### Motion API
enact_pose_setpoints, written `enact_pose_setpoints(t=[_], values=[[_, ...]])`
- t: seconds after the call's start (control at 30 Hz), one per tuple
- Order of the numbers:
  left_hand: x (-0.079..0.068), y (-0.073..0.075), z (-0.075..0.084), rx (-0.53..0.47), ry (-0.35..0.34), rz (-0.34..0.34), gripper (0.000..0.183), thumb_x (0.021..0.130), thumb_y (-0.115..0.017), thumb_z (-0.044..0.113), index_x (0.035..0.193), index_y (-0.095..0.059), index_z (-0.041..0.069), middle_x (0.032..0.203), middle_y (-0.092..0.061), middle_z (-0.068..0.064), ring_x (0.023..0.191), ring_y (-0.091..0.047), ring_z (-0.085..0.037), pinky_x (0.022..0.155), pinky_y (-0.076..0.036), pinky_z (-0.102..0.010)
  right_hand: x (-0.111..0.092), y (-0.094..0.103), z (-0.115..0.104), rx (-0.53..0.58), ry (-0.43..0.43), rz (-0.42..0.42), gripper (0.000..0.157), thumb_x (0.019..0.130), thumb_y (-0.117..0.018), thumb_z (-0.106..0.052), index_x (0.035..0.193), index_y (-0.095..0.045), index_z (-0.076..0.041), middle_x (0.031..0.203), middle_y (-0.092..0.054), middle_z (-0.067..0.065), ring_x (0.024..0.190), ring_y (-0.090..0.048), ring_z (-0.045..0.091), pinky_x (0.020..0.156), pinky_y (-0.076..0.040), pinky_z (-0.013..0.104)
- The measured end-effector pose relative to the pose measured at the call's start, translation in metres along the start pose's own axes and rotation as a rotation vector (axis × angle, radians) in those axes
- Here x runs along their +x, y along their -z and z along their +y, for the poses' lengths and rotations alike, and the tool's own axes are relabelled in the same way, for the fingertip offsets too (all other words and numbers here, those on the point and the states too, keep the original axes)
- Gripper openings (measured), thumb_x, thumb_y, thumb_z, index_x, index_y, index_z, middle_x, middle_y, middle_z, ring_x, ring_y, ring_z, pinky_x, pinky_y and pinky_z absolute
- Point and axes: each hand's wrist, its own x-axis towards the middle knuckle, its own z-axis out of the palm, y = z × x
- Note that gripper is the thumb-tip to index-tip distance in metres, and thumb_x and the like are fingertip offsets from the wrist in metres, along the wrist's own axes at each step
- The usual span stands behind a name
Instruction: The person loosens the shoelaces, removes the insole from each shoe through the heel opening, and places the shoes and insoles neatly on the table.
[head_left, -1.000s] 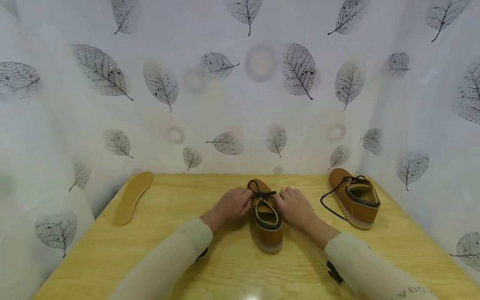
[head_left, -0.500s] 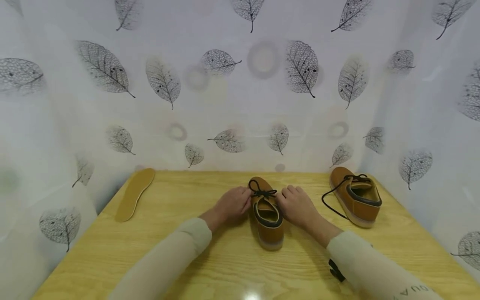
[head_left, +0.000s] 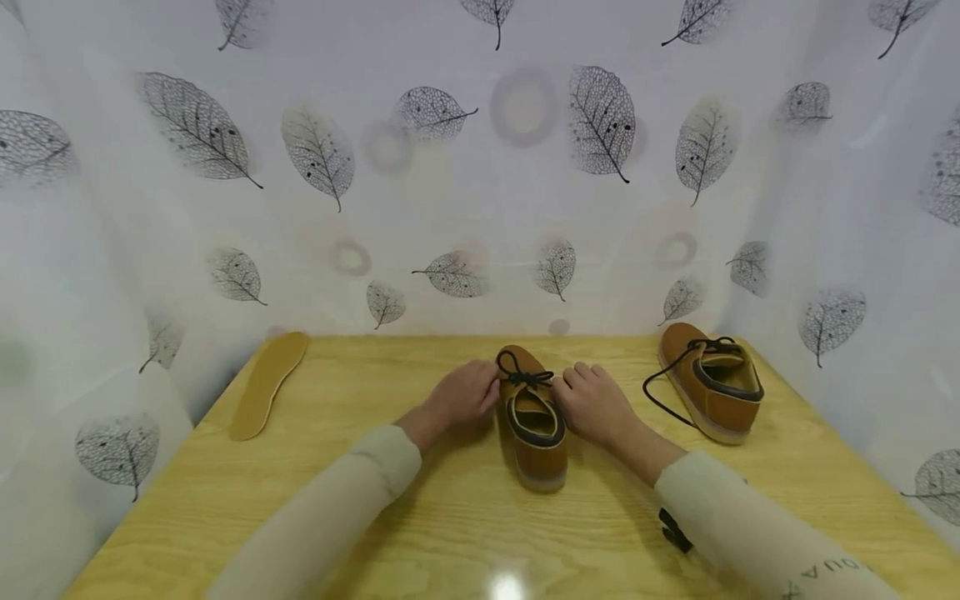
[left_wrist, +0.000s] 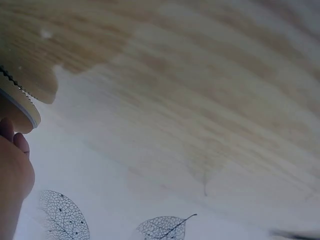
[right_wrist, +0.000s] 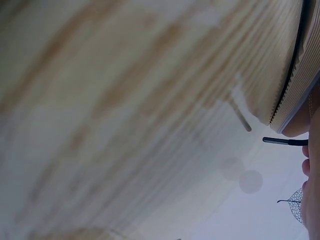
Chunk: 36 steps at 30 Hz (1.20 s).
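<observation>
A brown leather shoe [head_left: 542, 458] stands upright mid-table, its heel toward me. Its black shoelace [head_left: 528, 378] is tied in a bow over the tongue, one loop standing up at the left. My left hand [head_left: 467, 393] is at the left of the bow, fingers curled and pinching the lace. On the other side, my right hand [head_left: 596, 406] pinches the lace, knuckles up. In the right wrist view a lace tip [right_wrist: 282, 141] pokes out past the fingers, near the shoe's ridged sole [right_wrist: 302, 85]. The left wrist view catches the shoe's toe edge [left_wrist: 22, 100] above my fingers.
A matching shoe [head_left: 726, 412] stands at the back right, one long lace end trailing onto the wooden table [head_left: 420, 542]. At the back left lies a tan insole [head_left: 268, 387]. A leaf-printed white curtain [head_left: 480, 200] hangs behind and along both sides.
The head view has tilted slightly, so everything sits a little higher in it. Both hands keep their places at the bow, and the shoe stays where it was.
</observation>
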Motion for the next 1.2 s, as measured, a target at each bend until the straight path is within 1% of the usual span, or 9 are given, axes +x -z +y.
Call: enact_pose_setpoints(t=[0.17, 0.23, 0.4, 0.47, 0.6, 0.7, 0.87, 1.0, 1.2], values=[[-0.001, -0.001, -0.002, 0.016, -0.005, -0.026, 0.017, 0.095, -0.052, 0.009, 0.104, -0.063, 0.001, 0.096, -0.068, -0.012, 0.09, -0.065, -0.026, 0.081, -0.055, -0.036, -0.001, -0.001, 0.001, -0.005, 0.02, 0.032, 0.035, 0.105, -0.036, -0.022, 0.086, -0.062, -0.006, 0.077, -0.058, 0.008, 0.07, -0.052, 0.026, 0.059, -0.039, 0.036], [-0.002, -0.003, -0.003, 0.022, 0.009, -0.029, 0.012, 0.094, -0.053, 0.009, 0.099, -0.062, 0.002, 0.092, -0.067, -0.011, 0.086, -0.064, -0.025, 0.079, -0.055, -0.036, -0.002, -0.003, 0.002, -0.015, 0.032, 0.05, 0.04, 0.106, -0.03, -0.02, 0.084, -0.061, -0.006, 0.075, -0.057, 0.008, 0.068, -0.051, 0.025, 0.058, -0.038, 0.035], [-0.007, -0.002, -0.006, 0.042, 0.017, -0.011, 0.009, 0.093, -0.055, 0.008, 0.085, -0.054, 0.006, 0.081, -0.061, -0.007, 0.077, -0.059, -0.022, 0.071, -0.053, -0.034, -0.005, -0.004, 0.002, -0.022, 0.038, 0.048, 0.035, 0.104, -0.036, -0.018, 0.08, -0.058, -0.007, 0.074, -0.056, 0.008, 0.067, -0.051, 0.025, 0.058, -0.037, 0.035], [-0.007, 0.0, -0.005, 0.042, 0.009, -0.003, 0.009, 0.093, -0.055, 0.008, 0.085, -0.053, 0.007, 0.08, -0.06, -0.007, 0.076, -0.058, -0.022, 0.07, -0.052, -0.034, -0.006, -0.004, 0.003, -0.02, 0.036, 0.044, 0.034, 0.104, -0.037, -0.018, 0.079, -0.056, -0.007, 0.073, -0.055, 0.007, 0.067, -0.05, 0.025, 0.058, -0.036, 0.034], [-0.007, 0.002, -0.006, 0.032, 0.003, -0.001, 0.007, 0.094, -0.054, 0.008, 0.087, -0.054, 0.006, 0.082, -0.061, -0.007, 0.078, -0.059, -0.022, 0.072, -0.052, -0.035, -0.007, -0.005, 0.004, -0.027, 0.034, 0.051, 0.046, 0.108, -0.022, -0.021, 0.077, -0.054, -0.008, 0.071, -0.052, 0.006, 0.065, -0.048, 0.024, 0.057, -0.033, 0.033], [-0.009, 0.003, -0.01, 0.033, 0.012, -0.013, 0.008, 0.093, -0.053, 0.008, 0.086, -0.053, 0.007, 0.08, -0.06, -0.006, 0.077, -0.058, -0.022, 0.072, -0.051, -0.035, -0.007, -0.003, 0.005, -0.032, 0.033, 0.044, 0.049, 0.108, -0.018, -0.022, 0.078, -0.054, -0.008, 0.072, -0.052, 0.006, 0.066, -0.047, 0.024, 0.058, -0.033, 0.033], [-0.017, 0.006, -0.018, 0.056, 0.03, -0.03, 0.01, 0.091, -0.053, 0.007, 0.082, -0.051, 0.009, 0.073, -0.053, -0.003, 0.069, -0.051, -0.02, 0.066, -0.046, -0.034, -0.009, 0.0, 0.006, -0.027, 0.025, 0.044, 0.046, 0.108, -0.021, -0.02, 0.078, -0.054, -0.008, 0.072, -0.052, 0.007, 0.065, -0.046, 0.024, 0.058, -0.032, 0.033], [-0.022, 0.01, -0.022, 0.061, 0.039, -0.032, 0.009, 0.092, -0.054, 0.008, 0.083, -0.052, 0.009, 0.074, -0.054, -0.003, 0.069, -0.052, -0.02, 0.065, -0.047, -0.034, -0.009, 0.0, 0.007, -0.027, 0.022, 0.047, 0.043, 0.107, -0.024, -0.019, 0.077, -0.054, -0.008, 0.071, -0.052, 0.007, 0.065, -0.045, 0.024, 0.058, -0.032, 0.033], [-0.025, 0.012, -0.024, 0.055, 0.03, -0.042, 0.01, 0.092, -0.054, 0.008, 0.083, -0.053, 0.008, 0.072, -0.055, -0.004, 0.068, -0.054, -0.021, 0.065, -0.048, -0.035, -0.01, -0.001, 0.006, -0.041, 0.04, 0.069, 0.045, 0.107, -0.023, -0.018, 0.075, -0.052, -0.008, 0.068, -0.049, 0.005, 0.062, -0.041, 0.021, 0.057, -0.025, 0.03]])
